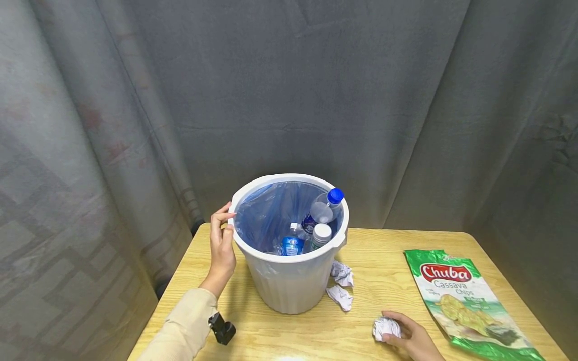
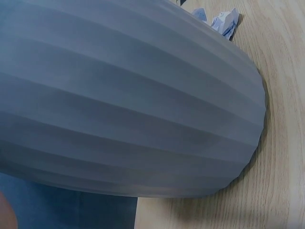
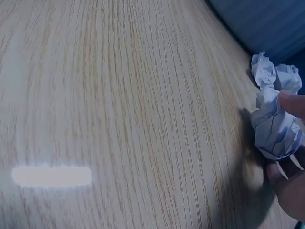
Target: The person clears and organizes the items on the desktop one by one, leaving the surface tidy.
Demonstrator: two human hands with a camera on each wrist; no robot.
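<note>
1. Head view: a grey curtain (image 1: pixel 316 90) fills the background behind a wooden table (image 1: pixel 384 250).
2. White ribbed bin (image 1: pixel 289 281), lined with a blue bag (image 1: pixel 266 215), stands upright on the left-centre of the table. The left wrist view shows its ribbed wall (image 2: pixel 133 109) close up, with the base resting on the wood.
3. Green chip packet (image 1: pixel 465 301) lies flat near the right edge of the table, well apart from the bin.
4. Left hand (image 1: pixel 222 245) rests against the left side of the bin; the fingers curl over the rim while the thumb lies on the outer wall, so the hand grips the rim. A beige sleeve (image 1: pixel 185 328) covers the forearm.
5. Right hand (image 1: pixel 413 338) lies on the table near the front edge, between the bin and the chip packet. Its fingers are curled round a crumpled paper ball (image 1: pixel 386 328), which sits on the wood. The right wrist view shows fingertips (image 3: pixel 293 102) touching the ball (image 3: pixel 276 129) from above and below.
6. Three plastic bottles lie inside the bin: one with a blue cap (image 1: pixel 335 195), one with a white cap (image 1: pixel 321 231), and one with a blue label (image 1: pixel 292 244).
7. Two more paper balls (image 1: pixel 341 273) (image 1: pixel 340 297) lie just beside the right foot of the bin.
</note>
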